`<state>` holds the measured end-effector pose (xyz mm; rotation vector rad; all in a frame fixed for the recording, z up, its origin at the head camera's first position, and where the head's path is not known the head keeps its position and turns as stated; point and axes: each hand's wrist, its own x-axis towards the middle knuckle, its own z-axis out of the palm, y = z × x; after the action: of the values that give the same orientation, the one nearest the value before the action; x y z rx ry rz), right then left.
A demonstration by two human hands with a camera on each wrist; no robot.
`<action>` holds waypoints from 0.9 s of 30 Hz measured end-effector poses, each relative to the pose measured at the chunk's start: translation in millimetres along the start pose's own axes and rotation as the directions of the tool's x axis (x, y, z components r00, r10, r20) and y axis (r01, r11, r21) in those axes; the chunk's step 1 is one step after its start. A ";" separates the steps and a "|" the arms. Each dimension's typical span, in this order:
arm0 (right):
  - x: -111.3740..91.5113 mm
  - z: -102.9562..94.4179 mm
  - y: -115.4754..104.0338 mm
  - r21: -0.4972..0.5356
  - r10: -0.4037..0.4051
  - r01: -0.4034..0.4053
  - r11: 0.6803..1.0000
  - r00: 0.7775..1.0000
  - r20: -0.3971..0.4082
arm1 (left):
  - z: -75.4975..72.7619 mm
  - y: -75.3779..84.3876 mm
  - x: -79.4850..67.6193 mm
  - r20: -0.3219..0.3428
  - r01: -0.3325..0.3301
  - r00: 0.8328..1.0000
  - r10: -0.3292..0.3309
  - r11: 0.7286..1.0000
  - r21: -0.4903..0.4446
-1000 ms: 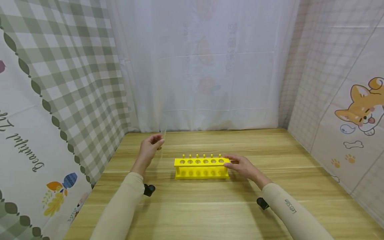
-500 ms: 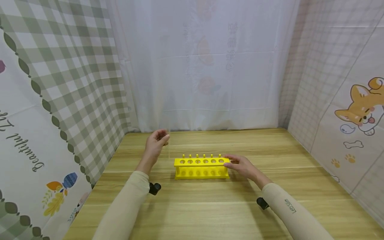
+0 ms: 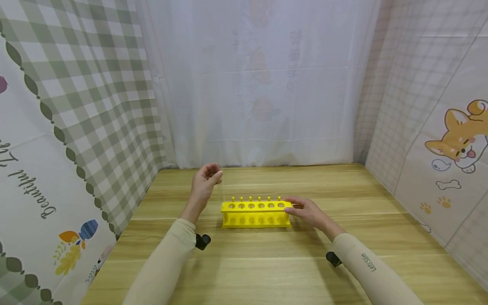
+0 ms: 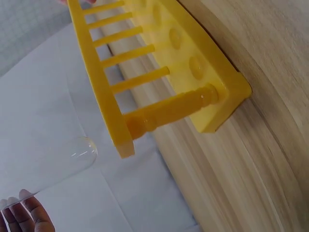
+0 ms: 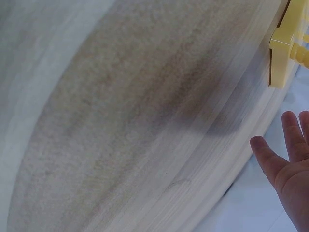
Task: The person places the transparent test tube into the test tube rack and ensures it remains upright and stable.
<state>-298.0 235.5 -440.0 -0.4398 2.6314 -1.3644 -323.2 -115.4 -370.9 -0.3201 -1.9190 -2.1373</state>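
A clear test tube, hard to make out in the head view, is held by my left hand between thumb and fingers. It hangs upright, its rounded lower end just left of the yellow test tube rack. That rack stands on the table, with a row of round holes along its top bar and several pegs behind. At its right end, the thumb and forefinger of my right hand grip the top bar. The other fingers of that hand are spread in the right wrist view.
The wooden table runs back to a white curtain. Checked cloth hangs at the left, and a cloth with a printed dog at the right. A small black camera is strapped to each wrist.
My left hand has moved right with the test tube, from well left of the rack to close beside its left end. My right hand and the rack have stayed put.
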 end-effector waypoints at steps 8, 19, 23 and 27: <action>1.7 1.1 2.5 -0.012 0.013 -0.013 1.000 1.000 -0.002 | 9.6 -3.1 -5.3 0.006 -0.048 0.999 0.048 0.999 -0.016; 1.6 0.9 3.2 -0.009 0.020 -0.020 1.000 1.000 -0.007 | 14.4 -13.6 -11.3 0.013 -0.078 0.997 0.078 0.997 -0.001; 1.2 0.9 3.4 -0.010 0.021 -0.021 1.000 1.000 -0.008 | 16.8 -10.5 -16.7 0.026 -0.059 0.998 0.059 0.998 0.023; 1.1 1.1 3.3 -0.005 0.024 -0.024 1.000 1.000 -0.009 | 18.5 -7.5 -21.2 0.042 -0.054 0.998 0.052 0.997 0.052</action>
<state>-299.3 236.2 -443.3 -0.4025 2.6392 -1.3554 -305.7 -95.5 -382.9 -0.4019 -1.9633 -2.0578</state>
